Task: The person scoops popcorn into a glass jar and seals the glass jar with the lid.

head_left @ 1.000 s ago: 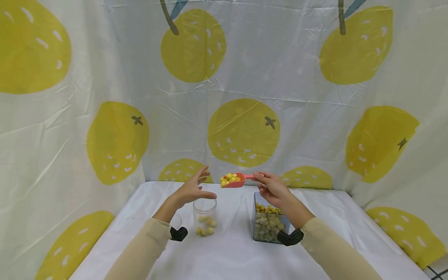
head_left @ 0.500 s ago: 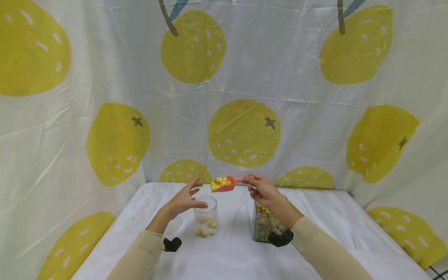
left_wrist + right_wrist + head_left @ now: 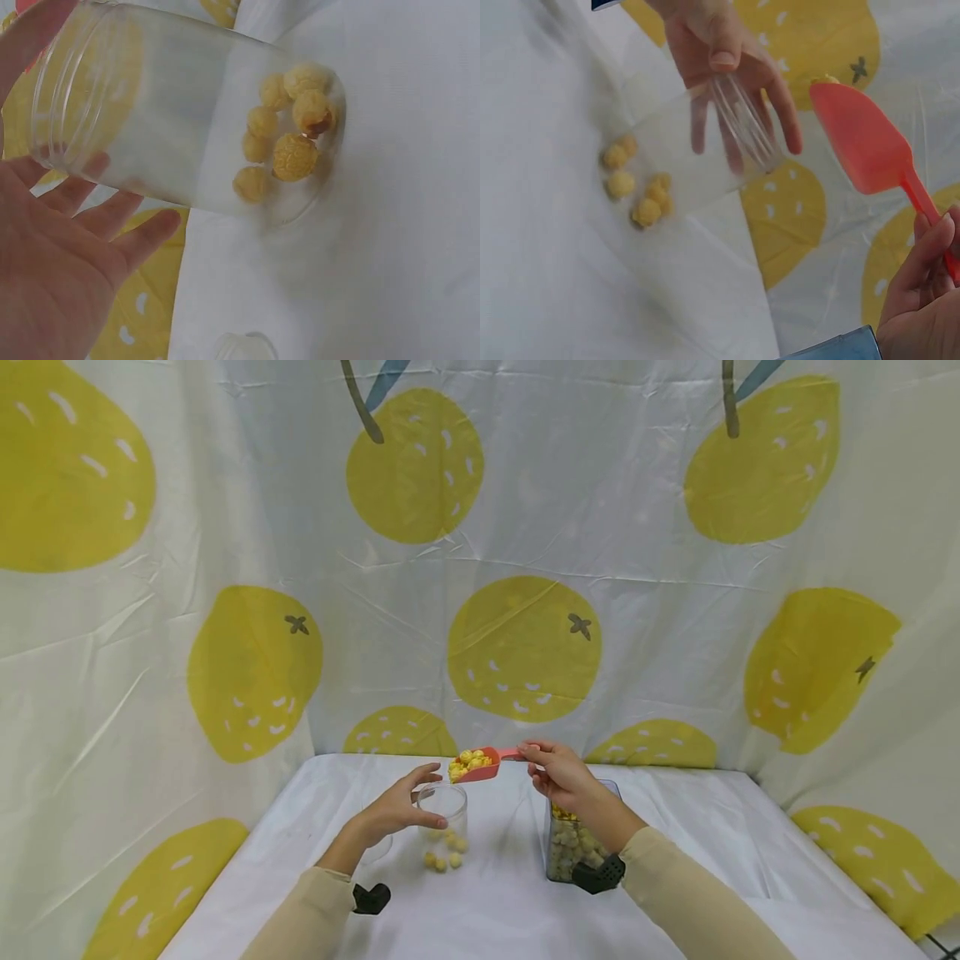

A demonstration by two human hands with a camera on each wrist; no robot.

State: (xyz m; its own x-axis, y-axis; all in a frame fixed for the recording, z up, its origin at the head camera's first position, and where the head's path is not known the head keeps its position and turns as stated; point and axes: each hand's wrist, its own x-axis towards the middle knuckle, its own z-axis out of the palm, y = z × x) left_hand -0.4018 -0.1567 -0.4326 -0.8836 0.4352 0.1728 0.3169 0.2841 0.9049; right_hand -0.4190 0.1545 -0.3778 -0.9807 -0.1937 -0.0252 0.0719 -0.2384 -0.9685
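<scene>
My right hand (image 3: 562, 777) pinches the handle of a coral-red scoop (image 3: 862, 142) between thumb and fingers. Yellow popcorn (image 3: 468, 763) fills the scoop, which is held almost level just above and right of the jar's mouth. The clear jar (image 3: 172, 97) stands uncovered on the table with several popcorn balls (image 3: 296, 157) at its bottom. My left hand (image 3: 397, 810) is spread around the jar's upper part, thumb in front and fingers behind. Whether it touches the wall is hard to tell.
A bluish clear square container (image 3: 558, 852) with much popcorn stands below my right forearm, partly hidden by it. Left of the jar lies a clear round lid (image 3: 377, 850). The white-covered table (image 3: 495, 910) meets a fruit-print curtain (image 3: 525, 543) at the back.
The right hand has carried the loaded scoop left and slightly down, towards the jar's mouth. The left hand has drawn left, then lowered around the jar's upper part.
</scene>
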